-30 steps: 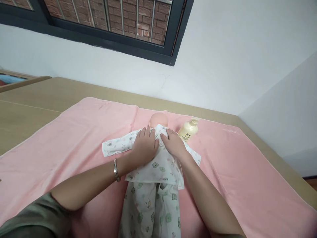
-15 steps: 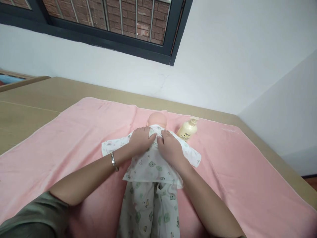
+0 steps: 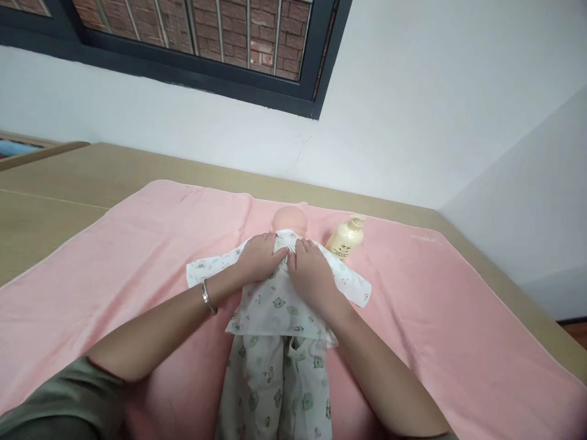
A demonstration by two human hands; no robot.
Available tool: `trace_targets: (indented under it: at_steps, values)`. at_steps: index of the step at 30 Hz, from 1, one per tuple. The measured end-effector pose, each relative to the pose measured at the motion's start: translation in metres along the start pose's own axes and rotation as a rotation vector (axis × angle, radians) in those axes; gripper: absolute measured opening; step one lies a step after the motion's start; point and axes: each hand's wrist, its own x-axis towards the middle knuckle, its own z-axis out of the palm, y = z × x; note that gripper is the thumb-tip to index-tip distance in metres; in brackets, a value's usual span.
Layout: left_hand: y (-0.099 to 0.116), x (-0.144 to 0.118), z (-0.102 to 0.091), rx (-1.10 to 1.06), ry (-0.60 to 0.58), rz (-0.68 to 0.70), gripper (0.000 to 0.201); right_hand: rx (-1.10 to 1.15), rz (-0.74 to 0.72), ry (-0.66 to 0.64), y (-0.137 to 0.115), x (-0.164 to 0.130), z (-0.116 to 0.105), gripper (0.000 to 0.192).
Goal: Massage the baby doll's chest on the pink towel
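A baby doll lies on its back on a pink blanket, its bald head at the far end. It wears a white baby shirt printed with small green animals, sleeves spread to both sides. Matching printed trousers cover the legs. My left hand pinches the shirt cloth just below the neck. Close beside it, my right hand has its thumb and fingers on the shirt's neck opening. The cloth between my fingertips is mostly hidden.
A pale yellow pump bottle stands tilted in view, right of the doll's head. The blanket lies over a wooden surface against a white wall. A dark-framed window is above.
My right fingers have shifted slightly at the shirt's neck, closer to my left thumb. The whole view has drifted a little; the doll and bottle stay put.
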Motion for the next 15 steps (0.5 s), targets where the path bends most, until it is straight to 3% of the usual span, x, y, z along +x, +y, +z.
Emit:
trace_targets:
  at_steps: [3, 8, 15]
  values:
    - [0.002, -0.004, 0.003, 0.023, 0.029, 0.003, 0.036, 0.044, -0.005, -0.003, 0.007, 0.005, -0.001, 0.047]
    - [0.010, -0.018, 0.015, 0.130, 0.177, 0.049, 0.043, 0.158, 0.042, -0.022, 0.030, 0.022, 0.000, 0.040]
    - [0.010, -0.020, 0.020, 0.132, 0.206, 0.043, 0.042, 0.130, 0.049, 0.033, 0.029, 0.021, 0.008, 0.040]
